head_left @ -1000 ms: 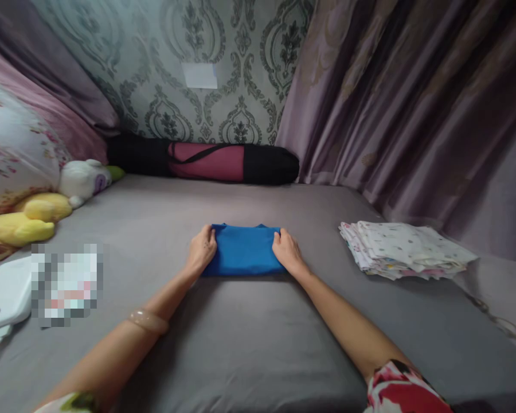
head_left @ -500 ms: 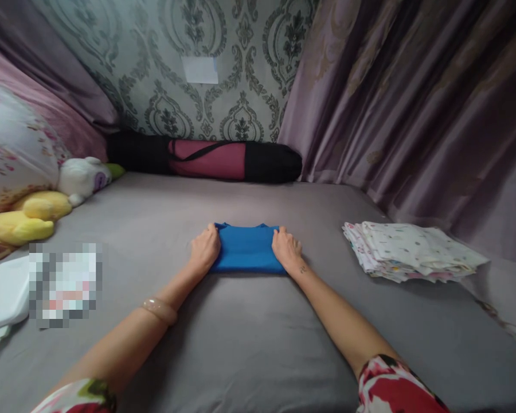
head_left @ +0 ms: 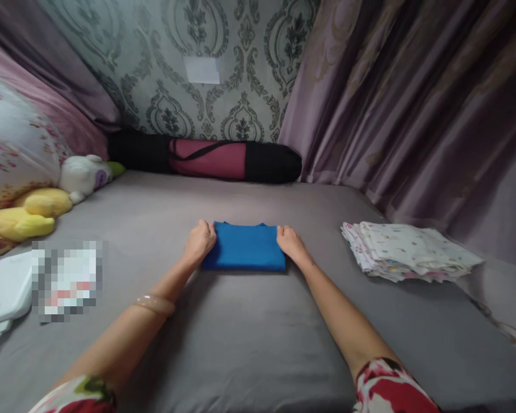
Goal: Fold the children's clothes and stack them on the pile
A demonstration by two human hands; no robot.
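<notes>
A blue garment (head_left: pixel 247 246), folded into a flat rectangle, lies on the grey bed sheet (head_left: pixel 249 332) in front of me. Its far edge shows two small raised bits that look like parts of a neckline. My left hand (head_left: pixel 201 241) is closed on the garment's left side near the far corner, a bangle on that wrist. On the opposite side, my right hand (head_left: pixel 291 242) pinches the far right corner, fingers curled. Both sets of fingertips are partly hidden.
Folded white patterned cloths (head_left: pixel 413 249) are stacked at the right. A white device (head_left: pixel 11 289) with a cable and a blurred-out item (head_left: pixel 71 281) lie left. Plush toys (head_left: pixel 83 178) rest farther back. A long black-and-maroon bag (head_left: pixel 208 159) lies along the wall.
Both hands have shifted slightly outward along the garment's sides, the left one further left. More of the blue cloth shows between them, and it looks flatter.
</notes>
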